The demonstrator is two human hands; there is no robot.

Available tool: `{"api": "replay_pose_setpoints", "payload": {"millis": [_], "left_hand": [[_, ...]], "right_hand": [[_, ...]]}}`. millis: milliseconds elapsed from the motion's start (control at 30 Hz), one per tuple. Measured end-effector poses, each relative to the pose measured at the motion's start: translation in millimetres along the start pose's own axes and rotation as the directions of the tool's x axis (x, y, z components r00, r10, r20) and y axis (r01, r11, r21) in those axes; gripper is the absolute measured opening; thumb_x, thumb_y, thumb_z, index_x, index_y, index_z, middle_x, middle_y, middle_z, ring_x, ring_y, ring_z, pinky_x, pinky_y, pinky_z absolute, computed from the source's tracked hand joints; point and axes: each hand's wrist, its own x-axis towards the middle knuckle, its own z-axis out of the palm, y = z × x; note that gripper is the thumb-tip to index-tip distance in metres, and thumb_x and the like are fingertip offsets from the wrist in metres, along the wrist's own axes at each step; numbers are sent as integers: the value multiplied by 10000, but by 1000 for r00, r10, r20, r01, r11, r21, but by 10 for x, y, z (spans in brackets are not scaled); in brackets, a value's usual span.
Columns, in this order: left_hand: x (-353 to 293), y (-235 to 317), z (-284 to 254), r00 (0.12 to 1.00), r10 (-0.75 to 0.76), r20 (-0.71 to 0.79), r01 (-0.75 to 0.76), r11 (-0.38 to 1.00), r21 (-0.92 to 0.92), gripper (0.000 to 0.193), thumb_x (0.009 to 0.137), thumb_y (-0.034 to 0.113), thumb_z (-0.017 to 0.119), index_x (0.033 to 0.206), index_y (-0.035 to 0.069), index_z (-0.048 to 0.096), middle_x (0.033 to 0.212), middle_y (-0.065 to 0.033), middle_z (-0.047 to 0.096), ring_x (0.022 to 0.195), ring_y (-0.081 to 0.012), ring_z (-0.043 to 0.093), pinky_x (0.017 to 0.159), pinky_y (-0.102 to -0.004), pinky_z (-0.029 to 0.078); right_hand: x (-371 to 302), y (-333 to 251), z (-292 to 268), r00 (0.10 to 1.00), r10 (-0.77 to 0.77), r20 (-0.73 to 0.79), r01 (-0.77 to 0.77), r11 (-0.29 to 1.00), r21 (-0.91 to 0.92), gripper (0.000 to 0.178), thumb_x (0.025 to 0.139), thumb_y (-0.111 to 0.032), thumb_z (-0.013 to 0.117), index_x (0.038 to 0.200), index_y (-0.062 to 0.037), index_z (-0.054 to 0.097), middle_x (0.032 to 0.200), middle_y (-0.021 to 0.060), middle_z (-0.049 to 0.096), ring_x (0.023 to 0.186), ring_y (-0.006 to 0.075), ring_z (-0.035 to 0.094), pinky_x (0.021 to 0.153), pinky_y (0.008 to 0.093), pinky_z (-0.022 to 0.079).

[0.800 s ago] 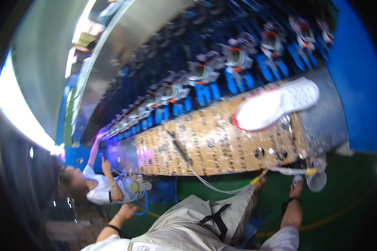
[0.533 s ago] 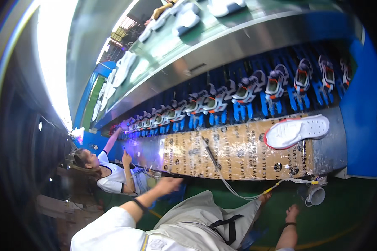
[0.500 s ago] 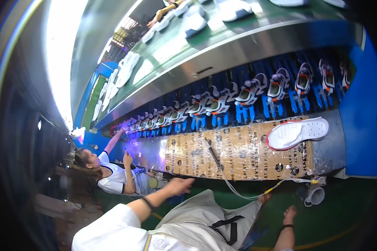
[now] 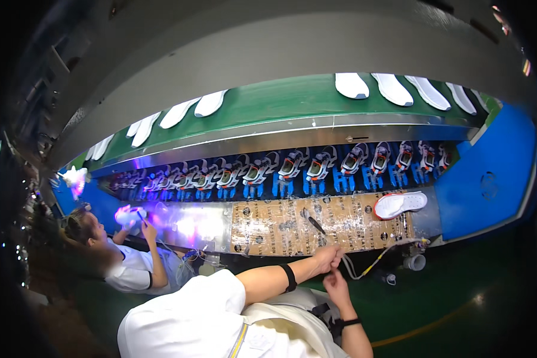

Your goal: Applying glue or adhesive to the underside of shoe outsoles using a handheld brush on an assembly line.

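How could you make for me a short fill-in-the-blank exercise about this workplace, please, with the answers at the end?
1. The red-edged white sole lies toward the ____ end of the brown sheet.
2. The belt carrying other white soles is ____ in colour.
3. The holders under the row of shoes are ____.
4. The left hand and right hand have ____ bands behind them.

Answers: right; green; blue; black.

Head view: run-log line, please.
left hand, right hand: close together, hold unclear | cord: beside hands | dark stick, white sole: on cardboard-covered bench | shoes: rowed behind
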Motion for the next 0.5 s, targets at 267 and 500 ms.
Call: {"api": "replay_pose_setpoints", "payload": {"millis": [267,500], "left_hand": [[-1537,356,422,893,-156,422,129,987,91,302,1111,298,508,1167,15,598,773,6,545,508,-58,321,463,-212,265],[-2498,1548,-151,491,774,400,-849,322,419,199,1012,217,670,1057,53,772,890,-68,750,670,-117,644,583,-271,541]], "right_hand": [[1008,-1639,156,903,-328,-279,278,939,-204,361,949,-169,696,1283,-34,671,1054,214,728,945,392,717,765,446,555],[827,-2096,-10,822,-486,-297,421,869,-259,284,919,-44,660,1180,48,725,999,165,766,884,241,729,807,346,562]]}}
